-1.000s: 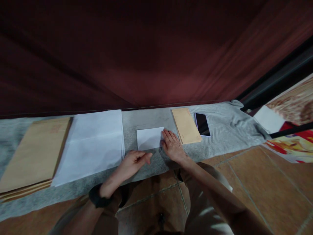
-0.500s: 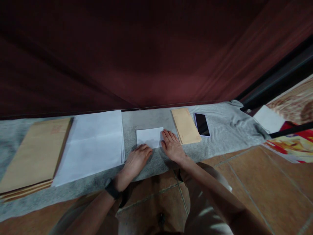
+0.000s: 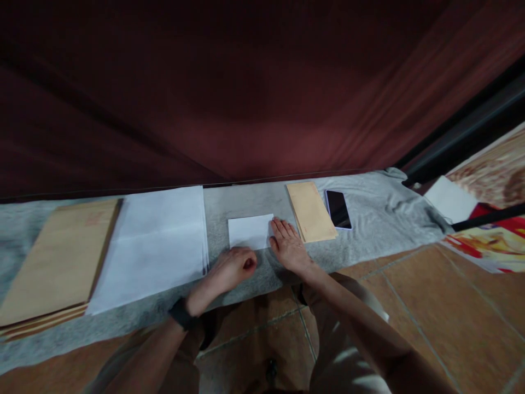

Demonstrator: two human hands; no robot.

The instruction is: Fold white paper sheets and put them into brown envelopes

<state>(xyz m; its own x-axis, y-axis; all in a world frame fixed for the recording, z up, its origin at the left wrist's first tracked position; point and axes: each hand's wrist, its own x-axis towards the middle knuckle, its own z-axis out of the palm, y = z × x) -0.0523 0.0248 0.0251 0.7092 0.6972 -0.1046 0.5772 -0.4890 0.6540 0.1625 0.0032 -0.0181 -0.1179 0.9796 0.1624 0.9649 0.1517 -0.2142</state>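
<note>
A small folded white sheet of paper [image 3: 251, 231] lies flat on the grey cloth in front of me. On its right end rests my right hand [image 3: 288, 245], palm down with the fingers stretched out. My left hand [image 3: 238, 268] is curled into a loose fist at the paper's lower left edge, thumb side turned toward the right. Nothing shows inside the curl of its fingers. Just right of my right hand are several tan envelopes [image 3: 312, 212] in a small pile.
A stack of large white sheets [image 3: 158, 241] lies to the left, beside a pile of big brown envelopes [image 3: 61, 257]. A phone [image 3: 338, 209] sits right of the tan envelopes. The grey cloth [image 3: 381, 213] covers the narrow surface, with a dark red curtain [image 3: 254, 126] behind.
My left hand has rolled from lying with its fingers over the paper's lower edge into a curled fist. My right hand and the paper have stayed in place.
</note>
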